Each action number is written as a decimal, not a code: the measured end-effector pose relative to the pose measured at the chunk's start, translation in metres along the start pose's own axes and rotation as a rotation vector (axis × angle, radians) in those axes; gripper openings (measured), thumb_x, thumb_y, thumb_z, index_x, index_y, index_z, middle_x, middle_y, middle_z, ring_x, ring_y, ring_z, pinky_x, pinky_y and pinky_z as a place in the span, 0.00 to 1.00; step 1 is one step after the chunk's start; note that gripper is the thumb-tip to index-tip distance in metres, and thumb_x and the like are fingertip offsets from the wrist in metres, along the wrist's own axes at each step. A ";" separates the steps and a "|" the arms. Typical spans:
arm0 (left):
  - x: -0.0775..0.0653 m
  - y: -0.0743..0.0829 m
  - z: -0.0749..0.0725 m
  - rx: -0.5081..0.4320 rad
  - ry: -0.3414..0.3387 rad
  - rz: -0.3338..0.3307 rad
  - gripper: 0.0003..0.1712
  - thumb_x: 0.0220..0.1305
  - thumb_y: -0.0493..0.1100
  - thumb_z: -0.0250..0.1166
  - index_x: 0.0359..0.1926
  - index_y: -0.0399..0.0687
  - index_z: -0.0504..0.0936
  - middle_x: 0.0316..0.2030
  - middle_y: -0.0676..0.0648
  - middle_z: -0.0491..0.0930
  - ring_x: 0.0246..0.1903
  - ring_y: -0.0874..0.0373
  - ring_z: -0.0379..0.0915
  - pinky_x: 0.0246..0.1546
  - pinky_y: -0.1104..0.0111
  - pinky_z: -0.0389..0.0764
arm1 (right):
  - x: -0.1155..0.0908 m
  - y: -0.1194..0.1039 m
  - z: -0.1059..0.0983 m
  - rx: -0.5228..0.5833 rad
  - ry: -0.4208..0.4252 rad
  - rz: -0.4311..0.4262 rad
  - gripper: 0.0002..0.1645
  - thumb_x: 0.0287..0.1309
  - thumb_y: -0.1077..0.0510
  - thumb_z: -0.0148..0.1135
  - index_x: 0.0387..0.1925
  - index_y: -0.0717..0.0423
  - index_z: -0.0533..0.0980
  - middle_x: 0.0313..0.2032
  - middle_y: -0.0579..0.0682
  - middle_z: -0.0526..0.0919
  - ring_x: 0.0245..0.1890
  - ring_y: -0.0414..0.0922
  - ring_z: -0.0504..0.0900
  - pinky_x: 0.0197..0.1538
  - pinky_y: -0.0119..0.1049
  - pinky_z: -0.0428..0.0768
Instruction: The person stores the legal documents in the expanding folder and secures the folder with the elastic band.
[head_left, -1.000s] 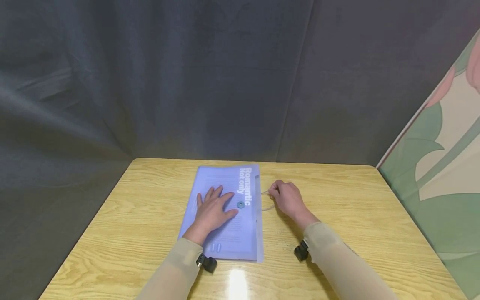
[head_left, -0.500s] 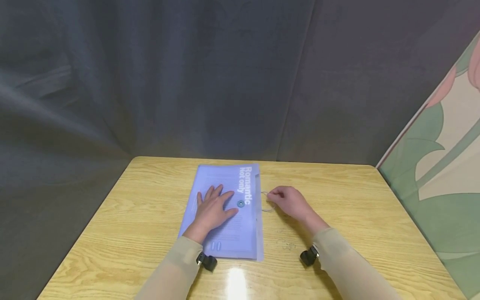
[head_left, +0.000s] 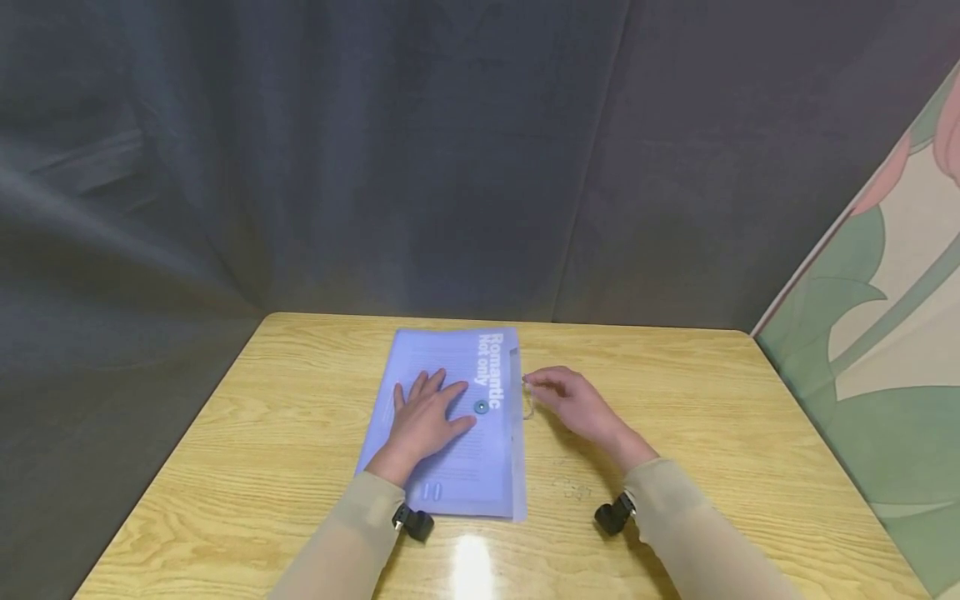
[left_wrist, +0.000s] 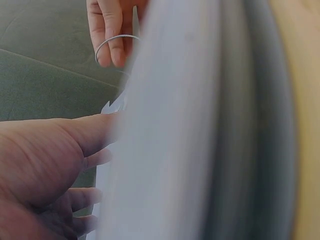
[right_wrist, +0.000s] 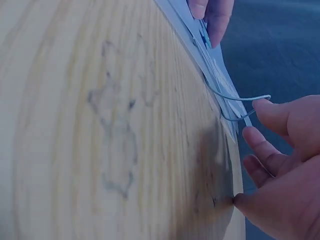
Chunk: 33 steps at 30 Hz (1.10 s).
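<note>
A translucent blue-purple document folder (head_left: 468, 483) lies flat on the table, with white lettering and papers showing through. My left hand (head_left: 423, 429) rests on it, fingers spread and straight, with the thumb tip close to the round blue button (head_left: 482, 407). Off the folder's right edge comes a thin pale elastic cord (right_wrist: 240, 97) in a loop. My right hand (head_left: 577, 408), just right of that edge, holds the far end of the loop at its fingertips. In the left wrist view the folder (left_wrist: 165, 130) is large and blurred, and the cord (left_wrist: 117, 37) passes around my right hand's fingers.
The wooden table (head_left: 712, 433) has faint dark marks (head_left: 573, 487) near my right wrist. A dark grey curtain (head_left: 450, 167) hangs behind the table, and a floral panel (head_left: 885, 350) stands along the right side.
My right hand has shifted slightly left towards the folder edge, its fingers now straighter, and the cord loop looks shorter and slacker. My left hand and the folder have stayed put.
</note>
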<state>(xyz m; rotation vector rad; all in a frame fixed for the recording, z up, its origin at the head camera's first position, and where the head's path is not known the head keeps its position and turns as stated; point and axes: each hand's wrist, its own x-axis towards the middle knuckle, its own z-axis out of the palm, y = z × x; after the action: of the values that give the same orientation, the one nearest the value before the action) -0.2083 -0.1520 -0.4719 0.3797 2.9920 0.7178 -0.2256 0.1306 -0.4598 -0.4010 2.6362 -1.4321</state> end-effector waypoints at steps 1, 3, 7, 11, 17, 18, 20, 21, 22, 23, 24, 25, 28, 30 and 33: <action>0.000 0.000 0.000 -0.003 0.000 0.003 0.37 0.72 0.59 0.75 0.76 0.53 0.80 0.82 0.34 0.63 0.82 0.27 0.50 0.75 0.23 0.40 | 0.002 0.001 0.002 -0.006 0.002 -0.016 0.17 0.81 0.61 0.63 0.64 0.60 0.84 0.69 0.61 0.80 0.74 0.63 0.73 0.78 0.63 0.64; 0.000 -0.002 -0.002 -0.007 -0.007 0.012 0.37 0.72 0.59 0.74 0.76 0.53 0.80 0.82 0.33 0.63 0.82 0.27 0.50 0.74 0.22 0.40 | 0.005 0.000 0.005 -0.020 0.000 -0.047 0.17 0.78 0.62 0.66 0.63 0.61 0.85 0.70 0.62 0.79 0.74 0.64 0.72 0.79 0.64 0.62; 0.000 -0.007 -0.005 0.014 -0.058 0.030 0.40 0.71 0.61 0.73 0.78 0.55 0.78 0.83 0.35 0.61 0.83 0.29 0.48 0.75 0.24 0.41 | 0.009 -0.003 0.010 -0.043 -0.007 -0.083 0.18 0.76 0.65 0.68 0.63 0.61 0.85 0.72 0.64 0.77 0.76 0.65 0.70 0.80 0.65 0.60; 0.001 -0.012 -0.008 0.042 -0.100 0.039 0.42 0.70 0.64 0.73 0.80 0.58 0.76 0.84 0.37 0.59 0.84 0.33 0.47 0.77 0.27 0.42 | 0.012 -0.005 0.015 -0.070 -0.009 -0.088 0.19 0.74 0.64 0.70 0.63 0.59 0.86 0.73 0.63 0.77 0.78 0.65 0.68 0.80 0.65 0.57; 0.002 -0.014 -0.008 0.034 -0.099 0.050 0.42 0.70 0.64 0.74 0.79 0.57 0.77 0.84 0.38 0.60 0.84 0.33 0.48 0.77 0.27 0.42 | 0.015 -0.008 0.022 -0.120 -0.003 -0.125 0.15 0.76 0.62 0.69 0.60 0.56 0.88 0.72 0.61 0.79 0.79 0.65 0.65 0.81 0.66 0.56; 0.002 -0.013 -0.008 0.033 -0.098 0.051 0.42 0.70 0.64 0.74 0.79 0.57 0.77 0.84 0.37 0.60 0.84 0.32 0.48 0.77 0.27 0.42 | 0.016 -0.008 0.024 -0.129 0.003 -0.140 0.14 0.76 0.63 0.68 0.59 0.57 0.88 0.70 0.61 0.80 0.78 0.65 0.66 0.80 0.66 0.57; 0.002 -0.013 -0.008 0.031 -0.093 0.053 0.41 0.70 0.63 0.74 0.79 0.57 0.77 0.84 0.37 0.61 0.84 0.32 0.48 0.77 0.27 0.42 | 0.017 -0.008 0.026 -0.156 0.015 -0.169 0.13 0.77 0.64 0.67 0.56 0.57 0.89 0.68 0.62 0.81 0.77 0.66 0.68 0.80 0.66 0.59; 0.002 -0.013 -0.008 0.031 -0.091 0.053 0.41 0.70 0.63 0.74 0.79 0.57 0.77 0.83 0.37 0.61 0.84 0.32 0.49 0.77 0.27 0.43 | 0.017 -0.008 0.027 -0.165 0.022 -0.176 0.12 0.77 0.65 0.67 0.55 0.57 0.89 0.67 0.61 0.81 0.76 0.66 0.69 0.79 0.66 0.60; 0.002 -0.013 -0.008 0.030 -0.091 0.053 0.41 0.70 0.63 0.74 0.79 0.57 0.77 0.83 0.37 0.61 0.84 0.32 0.48 0.77 0.27 0.42 | 0.018 -0.008 0.027 -0.172 0.027 -0.176 0.12 0.76 0.65 0.67 0.55 0.56 0.90 0.67 0.61 0.81 0.76 0.65 0.69 0.79 0.65 0.61; 0.002 -0.012 -0.008 0.029 -0.090 0.054 0.41 0.70 0.63 0.74 0.78 0.56 0.77 0.83 0.37 0.61 0.84 0.32 0.49 0.77 0.26 0.42 | 0.018 -0.008 0.028 -0.175 0.035 -0.176 0.12 0.75 0.65 0.68 0.54 0.56 0.90 0.67 0.61 0.82 0.75 0.65 0.70 0.79 0.65 0.61; 0.002 -0.012 -0.008 0.027 -0.090 0.055 0.41 0.70 0.63 0.74 0.78 0.56 0.77 0.83 0.37 0.61 0.84 0.32 0.49 0.77 0.26 0.42 | 0.019 -0.008 0.029 -0.176 0.040 -0.174 0.11 0.74 0.65 0.70 0.53 0.56 0.90 0.67 0.61 0.82 0.75 0.65 0.70 0.79 0.65 0.61; 0.003 -0.013 -0.008 0.027 -0.089 0.055 0.41 0.69 0.63 0.74 0.78 0.56 0.77 0.83 0.37 0.61 0.84 0.32 0.49 0.77 0.26 0.42 | 0.020 -0.008 0.030 -0.177 0.044 -0.168 0.11 0.73 0.65 0.71 0.52 0.55 0.91 0.67 0.60 0.82 0.75 0.64 0.70 0.79 0.65 0.61; 0.003 -0.013 -0.008 0.022 -0.088 0.055 0.41 0.69 0.63 0.75 0.78 0.56 0.78 0.83 0.37 0.61 0.84 0.32 0.48 0.77 0.26 0.42 | 0.022 -0.009 0.034 -0.175 0.048 -0.164 0.09 0.71 0.64 0.74 0.50 0.55 0.91 0.66 0.59 0.82 0.74 0.64 0.70 0.79 0.64 0.61; 0.003 -0.012 -0.008 0.018 -0.087 0.054 0.41 0.69 0.63 0.75 0.78 0.56 0.78 0.83 0.37 0.61 0.84 0.32 0.48 0.77 0.26 0.42 | 0.024 -0.011 0.037 -0.178 0.042 -0.156 0.08 0.70 0.63 0.76 0.48 0.54 0.92 0.66 0.59 0.82 0.74 0.63 0.70 0.79 0.63 0.62; 0.003 -0.012 -0.007 0.012 -0.080 0.056 0.41 0.69 0.62 0.75 0.78 0.55 0.78 0.83 0.36 0.61 0.83 0.31 0.48 0.77 0.26 0.42 | 0.026 -0.014 0.042 -0.198 0.033 -0.147 0.06 0.69 0.61 0.77 0.46 0.53 0.92 0.65 0.57 0.82 0.74 0.62 0.69 0.79 0.63 0.62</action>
<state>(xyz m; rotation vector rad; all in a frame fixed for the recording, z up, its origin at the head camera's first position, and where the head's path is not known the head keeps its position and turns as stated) -0.2141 -0.1651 -0.4707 0.4822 2.9224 0.6727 -0.2387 0.0818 -0.4706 -0.6080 2.8381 -1.2271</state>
